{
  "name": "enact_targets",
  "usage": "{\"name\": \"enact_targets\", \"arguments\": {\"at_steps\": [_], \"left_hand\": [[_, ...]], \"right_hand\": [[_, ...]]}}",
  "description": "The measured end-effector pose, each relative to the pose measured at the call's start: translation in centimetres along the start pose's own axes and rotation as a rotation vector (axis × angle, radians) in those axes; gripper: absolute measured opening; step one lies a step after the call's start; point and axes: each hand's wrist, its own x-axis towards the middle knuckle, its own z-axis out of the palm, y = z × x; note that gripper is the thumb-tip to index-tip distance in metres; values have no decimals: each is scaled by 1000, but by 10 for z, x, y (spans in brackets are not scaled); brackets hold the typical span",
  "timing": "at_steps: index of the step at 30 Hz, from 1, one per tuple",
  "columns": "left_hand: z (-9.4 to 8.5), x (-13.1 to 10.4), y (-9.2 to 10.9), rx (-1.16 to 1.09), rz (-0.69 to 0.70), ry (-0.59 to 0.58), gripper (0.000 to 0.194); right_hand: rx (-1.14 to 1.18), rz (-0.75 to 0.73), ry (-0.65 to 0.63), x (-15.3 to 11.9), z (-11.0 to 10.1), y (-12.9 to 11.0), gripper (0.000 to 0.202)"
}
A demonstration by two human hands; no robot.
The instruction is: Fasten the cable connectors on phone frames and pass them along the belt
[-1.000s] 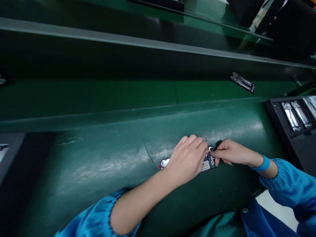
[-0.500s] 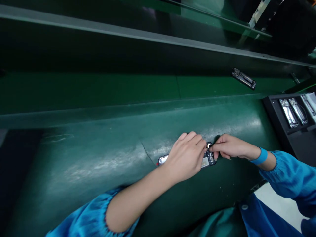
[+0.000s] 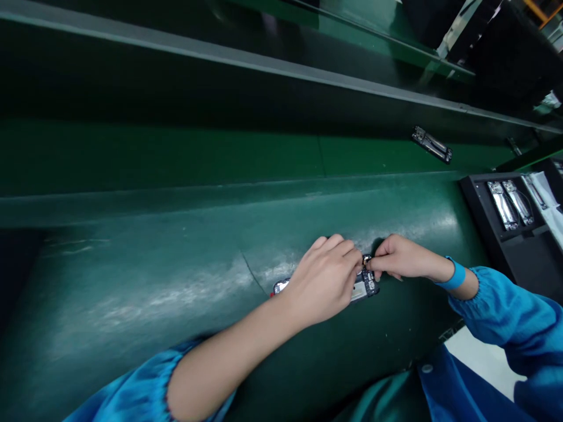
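An opened phone [image 3: 359,291], its circuit board and silvery inner parts bare, lies on the green work surface. Across its middle rests my left hand [image 3: 328,275], fingers curled down over the far side and gripping it. At the phone's right end, my right hand [image 3: 393,258] pinches thumb and forefinger together against the board's upper corner. Whatever is between those fingertips is too small or hidden to make out. A blue band circles my right wrist. The phone's left tip, with a red spot by it, shows past my left forearm.
Another opened phone [image 3: 431,145] lies on the back ledge. To the right stands a black tray [image 3: 477,208] holding several opened phones [image 3: 502,205] and a white sheet [image 3: 549,214]. A grey-edged rail [image 3: 281,63] runs along the back. The green mat [image 3: 176,264] has a dark seam.
The view has shifted slightly, so most things sit a little further left. Both hands stay at the phone, with the right fingertips still pinched at its upper right corner.
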Motion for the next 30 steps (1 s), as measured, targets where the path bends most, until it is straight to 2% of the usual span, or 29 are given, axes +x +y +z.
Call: {"name": "enact_targets", "arguments": {"at_steps": [7,15,20,24,25,27,29,30], "left_hand": [[0,1,-3,71,67,-13,21],[5,6,-4,164,65,21,21],[7,7,-1,211,53,34,19],[9,9,0,203,17,24,18],[9,9,0,188,-6,25,18],[8,10,0,143,-51,44,17],[5,9,0,97,-72,94,19],[3,8,1,77,-71,125,22]], "right_hand": [[17,9,-44,5,-4,3,24],[13,4,-47,2,-6,1,23],[-47,16,9,1,2,0,25],[-225,-141,243,-1,16,3,42],[-240,-177,261,-3,17,4,43],[-179,-247,213,-11,15,6,39],[-70,-391,205,-22,10,7,33],[-32,-492,245,-27,9,8,31]]}}
